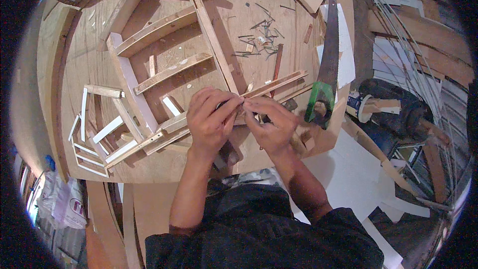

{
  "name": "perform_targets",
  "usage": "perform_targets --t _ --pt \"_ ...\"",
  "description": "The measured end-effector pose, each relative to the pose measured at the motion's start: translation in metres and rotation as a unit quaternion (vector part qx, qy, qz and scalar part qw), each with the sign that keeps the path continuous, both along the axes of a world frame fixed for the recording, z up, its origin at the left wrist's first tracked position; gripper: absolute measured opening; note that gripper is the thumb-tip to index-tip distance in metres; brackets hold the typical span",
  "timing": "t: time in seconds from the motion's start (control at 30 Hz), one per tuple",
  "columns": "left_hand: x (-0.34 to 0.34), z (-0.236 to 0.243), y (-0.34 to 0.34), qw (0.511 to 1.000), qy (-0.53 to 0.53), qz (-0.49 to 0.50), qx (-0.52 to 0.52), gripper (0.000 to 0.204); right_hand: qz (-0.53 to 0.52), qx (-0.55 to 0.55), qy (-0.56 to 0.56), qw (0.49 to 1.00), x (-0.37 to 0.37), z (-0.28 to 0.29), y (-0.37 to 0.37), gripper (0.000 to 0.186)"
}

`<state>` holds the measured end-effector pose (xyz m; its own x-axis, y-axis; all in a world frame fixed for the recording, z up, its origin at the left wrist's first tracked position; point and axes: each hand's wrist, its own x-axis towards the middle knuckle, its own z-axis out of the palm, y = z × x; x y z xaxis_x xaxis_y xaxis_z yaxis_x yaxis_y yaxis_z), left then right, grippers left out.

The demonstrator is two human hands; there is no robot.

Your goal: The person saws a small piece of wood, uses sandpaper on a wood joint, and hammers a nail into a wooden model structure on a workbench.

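My left hand (211, 119) and my right hand (271, 122) meet over the near side of the table, fingers closed in a pinch. Their fingertips come together around something too small to make out. Just beyond and left of them lies a wooden frame (174, 73) of narrow boards with crosspieces. Its long right-hand rail (213, 40) runs down to my fingertips. A thin wooden strip (276, 83) slants away to the right, close to my right hand. Farther off, several loose nails (264, 35) are scattered on the tabletop. My palms are hidden.
A handsaw (328, 45) with a green handle lies at the right of the plywood table (239, 12). Small white-edged wooden frames (94, 129) sit at the left. White sheets (343, 169) lie at lower right, and a plastic bag (62, 201) is at lower left.
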<state>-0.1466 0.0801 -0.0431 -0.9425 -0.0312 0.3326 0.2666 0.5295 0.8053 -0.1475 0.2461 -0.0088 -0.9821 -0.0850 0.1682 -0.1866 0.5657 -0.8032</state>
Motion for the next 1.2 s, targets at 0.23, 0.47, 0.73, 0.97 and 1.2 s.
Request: perform_targets --t 0.23,0.47,0.73,0.97,1.2 --pt "0.004 -0.004 0.003 1.0 0.011 0.023 -0.001 0.03 0.022 0.001 0.017 1.0 -0.005 0.001 0.002 0.022" --pt "0.002 -0.001 0.004 0.999 0.027 0.036 0.005 0.03 0.029 -0.015 0.014 0.999 -0.007 0.001 0.002 0.022" --pt "0.007 -0.002 0.005 0.998 -0.003 0.059 0.01 0.025 -0.127 0.126 -0.087 0.98 0.039 0.005 0.056 0.033" --pt "0.004 0.0 0.007 0.998 -0.007 0.059 0.022 0.024 -0.099 0.258 -0.236 0.932 0.065 -0.003 0.069 0.063" --pt "0.003 0.001 0.006 0.999 -0.011 0.048 0.008 0.023 -0.066 0.256 -0.182 0.947 0.083 -0.02 0.092 0.077"
